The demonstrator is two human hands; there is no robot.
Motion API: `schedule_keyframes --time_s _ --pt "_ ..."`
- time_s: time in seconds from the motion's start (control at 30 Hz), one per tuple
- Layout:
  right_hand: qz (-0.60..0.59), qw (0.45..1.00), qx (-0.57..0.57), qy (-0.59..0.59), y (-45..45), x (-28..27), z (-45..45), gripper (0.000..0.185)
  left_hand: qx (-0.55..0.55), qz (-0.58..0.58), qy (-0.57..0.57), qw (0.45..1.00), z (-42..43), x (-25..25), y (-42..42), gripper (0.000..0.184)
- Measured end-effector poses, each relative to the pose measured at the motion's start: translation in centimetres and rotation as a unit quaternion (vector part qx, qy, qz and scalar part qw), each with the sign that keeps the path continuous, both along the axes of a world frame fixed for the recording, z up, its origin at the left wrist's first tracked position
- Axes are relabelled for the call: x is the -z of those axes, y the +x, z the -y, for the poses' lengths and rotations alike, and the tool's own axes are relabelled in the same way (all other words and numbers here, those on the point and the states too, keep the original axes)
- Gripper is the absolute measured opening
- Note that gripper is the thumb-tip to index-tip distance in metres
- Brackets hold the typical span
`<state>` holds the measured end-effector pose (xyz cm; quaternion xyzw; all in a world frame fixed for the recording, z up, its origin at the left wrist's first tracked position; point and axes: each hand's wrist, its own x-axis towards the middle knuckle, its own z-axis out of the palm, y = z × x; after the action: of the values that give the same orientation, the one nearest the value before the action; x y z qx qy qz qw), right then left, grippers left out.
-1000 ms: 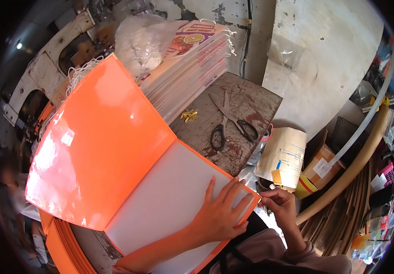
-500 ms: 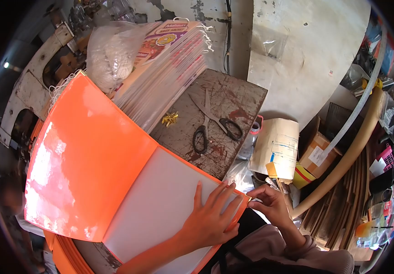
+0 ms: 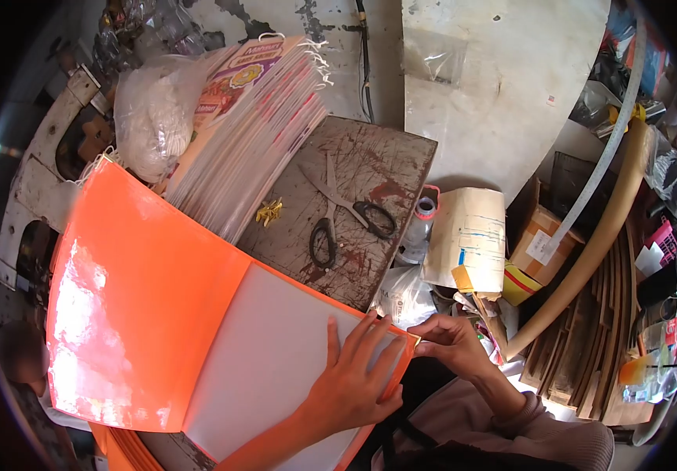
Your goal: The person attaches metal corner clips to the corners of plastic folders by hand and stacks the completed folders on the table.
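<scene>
A large orange-covered album or folder [image 3: 146, 290] lies spread wide, its glossy orange side to the left and a pale grey-white page [image 3: 276, 345] to the right. My left hand [image 3: 354, 377] rests flat on that page with fingers spread, near the right edge. At the cover's outer corner, my right hand [image 3: 452, 345] pinches a small gold metal corner piece [image 3: 416, 340] with thumb and fingertips. More small gold corner pieces [image 3: 268, 211] sit in a heap on the worn table [image 3: 291, 169]. Beside them lie opened scissors [image 3: 337, 206] with black handles.
A tall stack of printed, string-tied sheets [image 3: 252, 125] stands at the back left, next to a plastic bag of white string [image 3: 150, 118]. Right of the table are a plastic bottle [image 3: 417, 231], a cardboard box [image 3: 547, 247] and a long tan tube [image 3: 590, 259]. Another person [image 3: 24, 357] is at far left.
The view has shifted slightly, so the table and stack appear further left. My right fingers have drawn closer together at the corner. My left hand stays spread on the page.
</scene>
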<state>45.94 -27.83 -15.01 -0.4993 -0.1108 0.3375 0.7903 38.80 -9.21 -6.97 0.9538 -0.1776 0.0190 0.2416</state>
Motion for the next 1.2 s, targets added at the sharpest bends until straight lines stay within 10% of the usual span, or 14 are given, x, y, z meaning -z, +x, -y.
schedule_keyframes --time_s 0.33,0.57,1.0,1.2 --pt "0.052 0.997 -0.061 -0.009 3.2 -1.5 1.2 0.049 0.021 -0.023 -0.215 0.976 -3.6 -4.0 -2.2 0.051" --pt "0.202 0.966 0.102 -0.125 5.1 -5.0 -0.5 0.015 0.165 0.049 -0.567 0.805 2.5 -7.1 -10.2 0.052" --pt "0.657 0.726 -0.057 -0.194 13.8 -7.7 -17.9 0.017 0.253 0.132 -0.815 0.505 12.5 -6.0 -13.5 0.061" --pt "0.695 0.681 -0.027 -0.229 15.8 -6.0 -21.6 0.021 0.352 0.184 -0.729 0.557 10.2 -7.3 -10.3 0.070"
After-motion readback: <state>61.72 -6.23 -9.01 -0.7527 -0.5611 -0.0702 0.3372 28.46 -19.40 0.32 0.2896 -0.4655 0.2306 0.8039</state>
